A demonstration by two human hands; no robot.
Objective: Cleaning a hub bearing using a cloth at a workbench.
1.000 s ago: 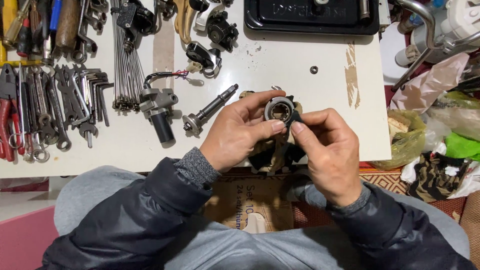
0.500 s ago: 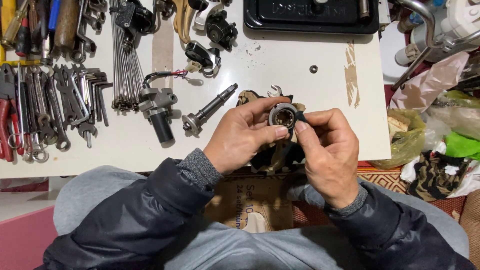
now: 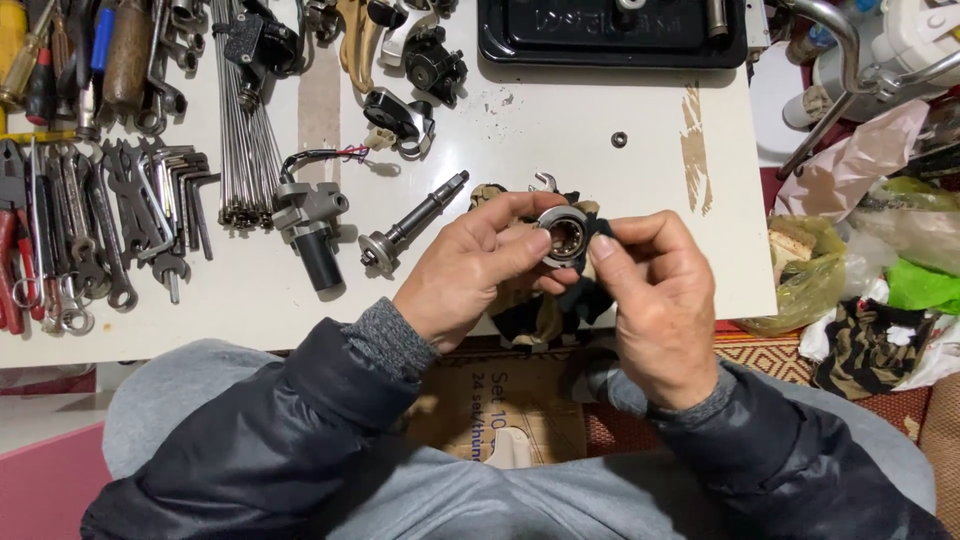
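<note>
Steel bearing ring (image 3: 563, 236) – apparently rag-wrapped – pinched between both hands' fingers (image 3: 527, 243).

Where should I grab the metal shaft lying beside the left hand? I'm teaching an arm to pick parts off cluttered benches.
Probably the plain middle of the metal shaft, coming from above with fingers across its length. It lies flat and slanted on the white table, the middle is bare and even, and both sides look free; its lower end is wider.

Two hands (image 3: 570, 275), one ring-shaped bearing (image 3: 562, 236), one steel axle (image 3: 412, 222), perhaps seven wrenches (image 3: 100, 230).
</note>
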